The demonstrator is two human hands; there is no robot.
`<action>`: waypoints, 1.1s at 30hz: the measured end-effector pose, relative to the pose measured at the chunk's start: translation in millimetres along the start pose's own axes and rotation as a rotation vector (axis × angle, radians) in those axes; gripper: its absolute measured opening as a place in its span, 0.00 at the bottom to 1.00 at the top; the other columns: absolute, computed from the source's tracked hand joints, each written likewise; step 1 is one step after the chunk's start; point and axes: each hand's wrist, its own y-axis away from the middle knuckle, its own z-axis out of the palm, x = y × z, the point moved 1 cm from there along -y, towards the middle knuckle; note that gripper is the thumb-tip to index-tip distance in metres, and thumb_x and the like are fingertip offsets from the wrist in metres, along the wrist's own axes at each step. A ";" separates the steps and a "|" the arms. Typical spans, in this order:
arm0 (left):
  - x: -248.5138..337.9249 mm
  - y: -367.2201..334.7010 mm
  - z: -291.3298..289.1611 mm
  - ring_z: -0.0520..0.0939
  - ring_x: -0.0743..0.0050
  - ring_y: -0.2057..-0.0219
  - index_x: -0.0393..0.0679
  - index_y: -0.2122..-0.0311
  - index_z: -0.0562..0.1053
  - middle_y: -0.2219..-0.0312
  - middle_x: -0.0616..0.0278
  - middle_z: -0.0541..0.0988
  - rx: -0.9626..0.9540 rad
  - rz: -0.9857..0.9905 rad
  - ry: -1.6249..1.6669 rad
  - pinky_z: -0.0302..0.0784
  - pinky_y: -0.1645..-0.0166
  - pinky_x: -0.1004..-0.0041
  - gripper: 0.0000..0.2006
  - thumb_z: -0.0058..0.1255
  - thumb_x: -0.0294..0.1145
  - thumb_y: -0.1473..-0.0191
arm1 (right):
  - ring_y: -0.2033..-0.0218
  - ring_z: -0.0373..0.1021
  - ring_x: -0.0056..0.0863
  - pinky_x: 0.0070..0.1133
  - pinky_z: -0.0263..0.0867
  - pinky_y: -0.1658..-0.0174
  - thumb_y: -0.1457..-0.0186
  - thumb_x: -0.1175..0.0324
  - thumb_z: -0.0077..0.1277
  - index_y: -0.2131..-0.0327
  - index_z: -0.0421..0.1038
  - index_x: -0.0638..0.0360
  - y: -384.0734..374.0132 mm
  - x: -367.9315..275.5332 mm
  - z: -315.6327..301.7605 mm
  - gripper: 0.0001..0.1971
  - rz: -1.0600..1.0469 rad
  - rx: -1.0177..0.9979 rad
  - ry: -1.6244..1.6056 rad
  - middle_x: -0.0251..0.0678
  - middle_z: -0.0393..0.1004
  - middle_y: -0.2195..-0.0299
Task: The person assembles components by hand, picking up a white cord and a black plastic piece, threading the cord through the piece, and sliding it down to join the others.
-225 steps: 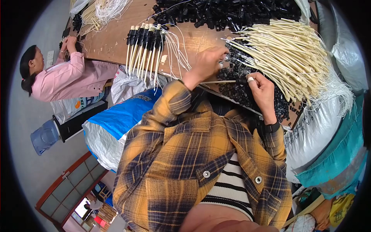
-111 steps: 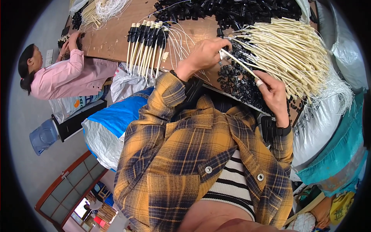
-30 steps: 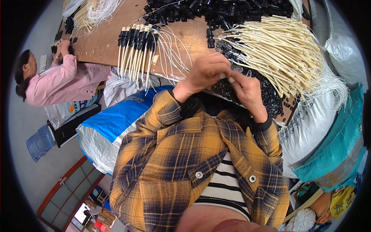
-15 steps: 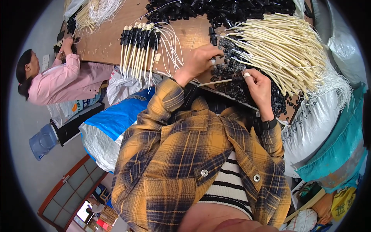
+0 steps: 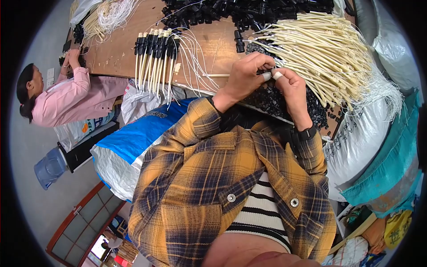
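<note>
My left hand [image 5: 250, 75] and my right hand [image 5: 291, 87] meet above the heap of small black parts [image 5: 272, 101], fingertips pinched and almost touching. A small dark piece [image 5: 273, 70] shows between them. What my right fingers pinch is too small to make out. One cream stick [image 5: 218, 75] pokes out to the left from behind my left hand; its other end is hidden. Light wraps cover one digit on each hand. Just beyond my hands lies a large bundle of cream sticks [image 5: 320, 55] with white cords.
Sticks fitted with black sockets [image 5: 155, 49] lie in a row at the table's front edge. Black sockets [image 5: 213, 11] pile up at the back, and one stack [image 5: 239, 41] stands apart. White sacks [image 5: 360, 133] flank the right side. Another person [image 5: 66, 93] works at left.
My left hand has moved down and right, my right hand slightly up and left, bringing their fingertips together. The single cream stick has shifted left and up. The head view has moved slightly.
</note>
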 end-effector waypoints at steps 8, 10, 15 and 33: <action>-17.1 8.4 -1.8 0.75 0.82 0.74 0.40 0.65 0.78 0.74 0.67 0.76 -0.166 -0.294 -0.016 0.72 0.69 0.83 0.13 0.59 0.19 0.60 | 0.82 0.57 0.06 0.10 0.52 0.78 0.44 0.71 0.52 0.68 0.75 0.64 1.4 5.7 -0.8 0.06 -0.102 0.041 0.330 0.19 0.68 0.83; -13.8 6.2 -3.4 0.74 0.84 0.75 0.39 0.69 0.80 0.76 0.67 0.76 -0.148 -0.352 0.023 0.71 0.70 0.84 0.08 0.58 0.21 0.59 | 0.82 0.57 0.07 0.11 0.53 0.78 0.45 0.70 0.53 0.68 0.75 0.63 2.5 3.6 1.4 0.06 -0.153 0.053 0.403 0.20 0.68 0.84; -11.6 8.4 -8.3 0.74 0.86 0.77 0.37 0.71 0.79 0.76 0.68 0.76 -0.060 -0.341 0.020 0.71 0.72 0.84 0.07 0.58 0.20 0.60 | 0.81 0.60 0.09 0.13 0.56 0.77 0.46 0.70 0.55 0.69 0.76 0.61 7.3 -2.9 1.8 0.05 -0.213 0.072 0.583 0.24 0.68 0.84; -1.0 0.3 -24.9 0.80 0.65 0.76 0.43 0.62 0.77 0.77 0.55 0.80 -0.454 -0.235 -0.137 0.74 0.68 0.70 0.14 0.52 0.28 0.58 | 0.79 0.71 0.34 0.25 0.67 0.75 0.51 0.74 0.54 0.57 0.76 0.51 23.3 -21.6 -11.1 0.16 -0.661 -0.102 1.300 0.38 0.76 0.73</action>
